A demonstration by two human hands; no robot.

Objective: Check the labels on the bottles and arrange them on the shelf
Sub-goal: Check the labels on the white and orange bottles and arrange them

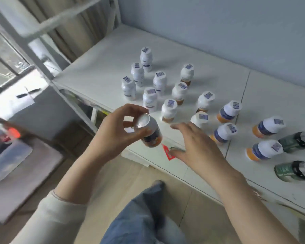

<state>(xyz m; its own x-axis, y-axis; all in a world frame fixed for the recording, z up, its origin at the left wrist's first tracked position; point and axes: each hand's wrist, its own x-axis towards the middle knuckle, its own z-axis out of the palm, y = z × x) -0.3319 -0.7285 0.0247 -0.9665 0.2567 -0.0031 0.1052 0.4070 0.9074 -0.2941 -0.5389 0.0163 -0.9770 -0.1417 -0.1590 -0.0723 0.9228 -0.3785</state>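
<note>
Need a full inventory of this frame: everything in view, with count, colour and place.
shelf: 1, white, against a blue-grey wall
white-capped bottles: 14, white tops with blue-printed stickers, standing across the shelf; one is partly hidden
green bottles: at least 2, dark green with silver caps, at the shelf's right end; more are cut off by the frame edge
held bottle: 1, silver cap, dark body with orange, tilted in front of the shelf's front edge
red tag: 1, red, on the shelf's front edge
left hand: fingers curled round the held bottle
right hand: fingers spread, holding nothing, over the shelf's front edge
</note>
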